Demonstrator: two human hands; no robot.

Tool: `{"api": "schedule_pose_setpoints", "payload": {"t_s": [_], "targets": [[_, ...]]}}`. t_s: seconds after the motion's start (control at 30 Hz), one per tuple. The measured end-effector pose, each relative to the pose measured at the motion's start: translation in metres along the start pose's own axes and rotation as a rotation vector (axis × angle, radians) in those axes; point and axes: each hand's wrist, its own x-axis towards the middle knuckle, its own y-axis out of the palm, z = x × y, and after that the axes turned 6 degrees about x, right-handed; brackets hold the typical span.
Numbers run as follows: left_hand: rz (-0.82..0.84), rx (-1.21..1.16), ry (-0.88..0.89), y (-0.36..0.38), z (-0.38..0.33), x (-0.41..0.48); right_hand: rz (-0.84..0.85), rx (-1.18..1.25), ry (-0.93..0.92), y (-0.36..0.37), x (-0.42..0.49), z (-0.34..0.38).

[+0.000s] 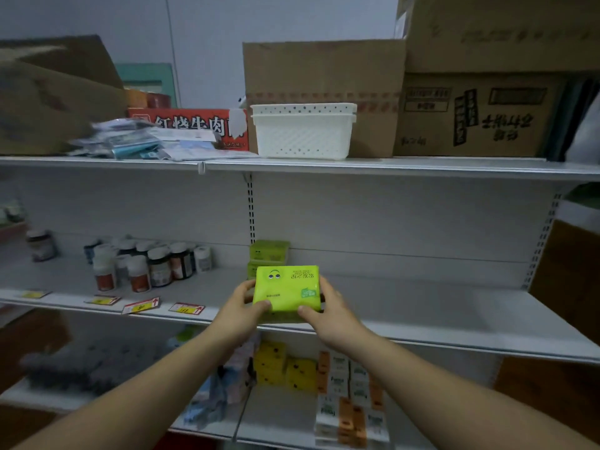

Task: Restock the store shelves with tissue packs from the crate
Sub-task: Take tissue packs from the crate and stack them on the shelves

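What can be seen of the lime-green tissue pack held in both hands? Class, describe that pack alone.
The tissue pack is a soft rectangular block in glossy lime-green wrap, printed with two cartoon eyes, lettering and a small green label. It looks sealed, held roughly level over the front of the middle shelf. The left hand and right hand grip its ends, thumbs on its near edge. Similar green packs stand stacked behind it.
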Motion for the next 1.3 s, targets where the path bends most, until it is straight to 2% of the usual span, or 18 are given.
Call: {"api": "schedule_pose_setpoints", "payload": {"t_s": [0.4, 0.73, 0.97, 1.1, 1.2, 1.3], "targets": [[0.031, 0.121, -0.015, 0.014, 0.019, 0.044, 0.020, 0.062, 0.087, 0.016, 0.042, -0.034], [-0.081, 0.293, -0.098, -0.020, 0.087, 0.113, -0.027, -0.036, 0.272, 0.100, 0.092, -0.053], [0.035, 0.425, -0.080, -0.030, 0.124, 0.153, -0.050, -0.072, 0.379, 0.138, 0.126, -0.061], [0.116, 0.421, -0.021, -0.034, 0.138, 0.174, -0.138, -0.107, 0.407, 0.148, 0.148, -0.070], [0.234, 0.556, 0.056, -0.040, 0.138, 0.189, -0.194, -0.056, 0.419, 0.150, 0.164, -0.072], [0.326, 0.652, 0.065, -0.042, 0.136, 0.210, -0.155, -0.048, 0.422, 0.155, 0.183, -0.077]]}}
